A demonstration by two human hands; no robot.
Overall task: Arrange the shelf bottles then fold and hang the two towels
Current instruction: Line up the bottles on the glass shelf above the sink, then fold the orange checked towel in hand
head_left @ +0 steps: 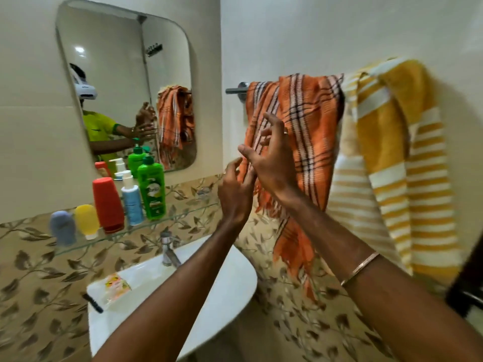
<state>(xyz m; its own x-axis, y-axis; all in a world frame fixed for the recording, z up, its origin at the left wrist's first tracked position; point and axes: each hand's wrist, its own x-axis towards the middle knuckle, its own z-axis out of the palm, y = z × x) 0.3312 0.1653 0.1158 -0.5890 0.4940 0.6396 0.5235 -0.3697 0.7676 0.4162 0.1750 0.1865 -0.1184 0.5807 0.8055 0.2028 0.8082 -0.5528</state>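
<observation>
An orange checked towel [308,131] hangs bunched over the metal towel bar [236,89] on the right wall. A yellow and white striped towel [402,163] hangs crumpled beside it on the right. My right hand [271,158] is raised in front of the orange towel with fingers spread, holding nothing. My left hand [235,192] is just below and left of it, fingers apart, at the towel's left edge. On the glass shelf [78,244] stand a grey bottle [62,227], a yellow bottle [87,221], a red bottle [108,203], a blue spray bottle [131,199] and a green bottle [152,189] in a row.
A mirror [125,82] hangs above the shelf. Below is a white washbasin [230,288] with a chrome tap [168,250], a soap packet [117,284] and a black comb [92,303] on its rim. A dark object [467,283] stands at the right edge.
</observation>
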